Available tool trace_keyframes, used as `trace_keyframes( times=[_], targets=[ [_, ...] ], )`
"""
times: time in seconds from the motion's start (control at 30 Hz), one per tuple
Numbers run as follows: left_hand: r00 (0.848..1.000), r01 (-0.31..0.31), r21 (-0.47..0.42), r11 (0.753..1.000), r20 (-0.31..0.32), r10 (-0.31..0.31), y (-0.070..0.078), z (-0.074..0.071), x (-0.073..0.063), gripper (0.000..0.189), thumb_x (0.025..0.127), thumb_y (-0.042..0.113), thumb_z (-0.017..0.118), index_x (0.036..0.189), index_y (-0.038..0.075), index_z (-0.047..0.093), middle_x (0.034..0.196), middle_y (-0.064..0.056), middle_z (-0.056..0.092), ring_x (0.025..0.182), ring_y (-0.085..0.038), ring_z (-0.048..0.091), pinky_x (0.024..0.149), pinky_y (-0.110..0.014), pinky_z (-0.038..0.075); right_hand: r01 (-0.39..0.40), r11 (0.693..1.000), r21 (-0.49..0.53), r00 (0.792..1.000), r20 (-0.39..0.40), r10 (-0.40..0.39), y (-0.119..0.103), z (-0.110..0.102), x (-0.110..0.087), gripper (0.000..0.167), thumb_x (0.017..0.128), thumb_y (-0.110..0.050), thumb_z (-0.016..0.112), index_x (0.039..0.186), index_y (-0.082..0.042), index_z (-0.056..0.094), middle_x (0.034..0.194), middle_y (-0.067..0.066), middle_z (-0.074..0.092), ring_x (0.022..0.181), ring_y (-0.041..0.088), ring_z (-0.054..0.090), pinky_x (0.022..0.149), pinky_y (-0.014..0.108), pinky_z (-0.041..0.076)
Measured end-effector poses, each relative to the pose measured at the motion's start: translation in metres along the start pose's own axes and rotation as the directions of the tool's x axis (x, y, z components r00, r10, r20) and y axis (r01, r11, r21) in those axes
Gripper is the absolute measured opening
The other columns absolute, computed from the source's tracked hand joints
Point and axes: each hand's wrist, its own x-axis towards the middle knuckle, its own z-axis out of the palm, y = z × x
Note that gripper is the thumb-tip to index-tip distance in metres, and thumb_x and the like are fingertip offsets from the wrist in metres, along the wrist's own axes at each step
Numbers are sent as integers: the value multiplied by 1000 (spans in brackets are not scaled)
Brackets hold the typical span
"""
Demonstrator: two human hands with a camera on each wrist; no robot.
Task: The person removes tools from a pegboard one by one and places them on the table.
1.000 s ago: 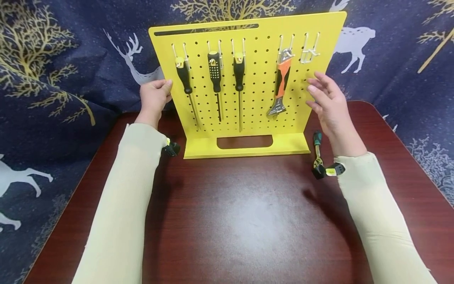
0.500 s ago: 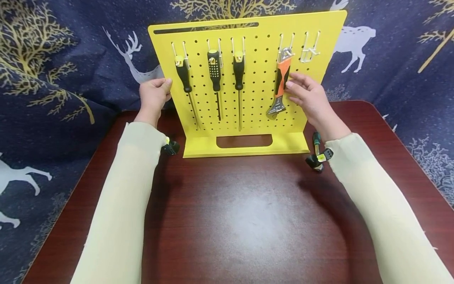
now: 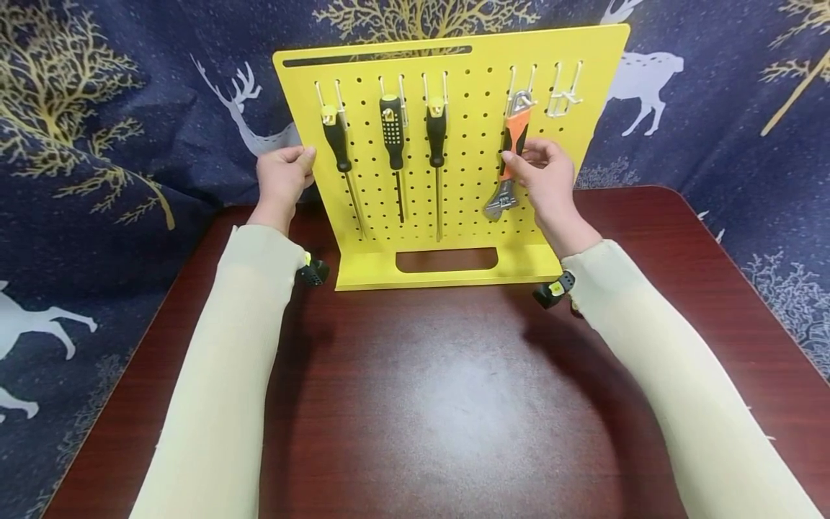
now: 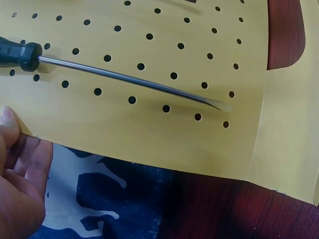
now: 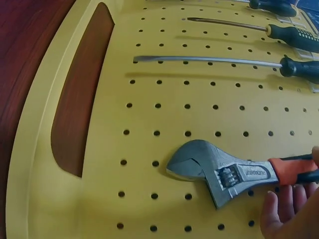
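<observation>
My left hand (image 3: 282, 180) pinches the left edge of a yellow pegboard (image 3: 538, 47), thumb in front and fingers behind, as the left wrist view also shows. An adjustable wrench (image 3: 516, 126) with an orange and black handle hangs head-down from a hook on the board's right part. My right hand (image 3: 547, 176) grips its handle, the thumb on the front and the other fingers curled at the far side. The wrench's steel head (image 5: 204, 167) stays close over the board face, its ring end still at the hook.
Three black-handled screwdrivers hang on the left half: one at left (image 3: 336, 140), one in the middle (image 3: 393, 133), one at right (image 3: 437, 137). A bare double hook (image 3: 564, 97) is right of the wrench. The board stands on a dark red table (image 3: 441, 375) before a patterned cloth.
My right hand has moved left from beside the board's right edge onto the wrench handle and taken hold of it. The wrench has shifted slightly. My left hand stays on the edge.
</observation>
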Motion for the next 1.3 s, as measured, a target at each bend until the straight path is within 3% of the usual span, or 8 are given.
trace_keyframes(
  times=[0.23,0.5,0.73,0.83,0.9,1.0,1.13,1.3],
  targets=[
    [1000,-9,-4,1000,4,9,0,-1,0,38,100,17,67,131,-3,66,89,9,56,70,-1,55,108,-37,54,-6,1000,-7,999,-49,5,0,6,0,19,91,-11,78,95,-17,60,88,-8,52,82,5,50,71,16,48],
    [1000,-5,-3,1000,-11,5,1,-1,-1,38,99,17,67,132,-2,66,94,6,57,71,-2,56,108,-37,54,-78,994,82,994,82,71,-9,-2,1,17,94,-6,72,99,-15,60,83,-8,58,72,1,61,66,14,57],
    [1000,-5,8,1000,-11,5,0,0,-1,37,100,17,66,132,-2,66,93,7,56,71,-2,55,107,-36,54,-102,994,41,981,172,93,-9,-8,-6,14,100,-17,66,87,-20,65,85,-8,51,84,3,53,64,16,54],
    [1000,-4,18,1000,-14,4,-1,0,-2,37,100,18,66,131,-1,66,95,7,55,71,-2,54,106,-36,55,-129,990,59,972,203,115,-11,-12,-11,10,103,-19,62,107,-15,71,93,-8,55,86,2,56,66,16,56],
    [1000,-3,19,1000,-16,3,-1,0,-2,36,100,18,67,130,-1,67,95,7,55,70,-3,54,104,-35,56,-143,988,66,968,218,126,-13,-15,-14,29,103,-19,61,130,-11,67,99,-9,60,87,1,61,66,16,57],
    [1000,-5,15,1000,-22,6,0,1,-3,35,99,18,68,128,-1,68,92,7,55,68,-3,53,96,-29,58,-152,987,58,964,230,134,-16,-19,-17,43,103,-19,61,144,-5,56,99,-10,64,85,0,63,65,16,57],
    [1000,-10,8,1000,-26,11,1,2,-4,32,99,18,69,124,-1,71,89,6,55,66,-3,52,89,-27,58,-156,986,65,961,242,136,-18,-26,-22,24,102,-19,63,124,-12,70,94,-10,64,83,2,61,66,17,57],
    [1000,-8,14,1000,-25,9,1,1,-4,35,99,18,68,128,-1,69,92,6,55,68,-3,52,98,-31,57,-165,984,75,953,269,139,-23,-31,-29,12,102,-20,63,100,-23,75,93,-8,64,83,4,59,64,18,56]
  ],
)
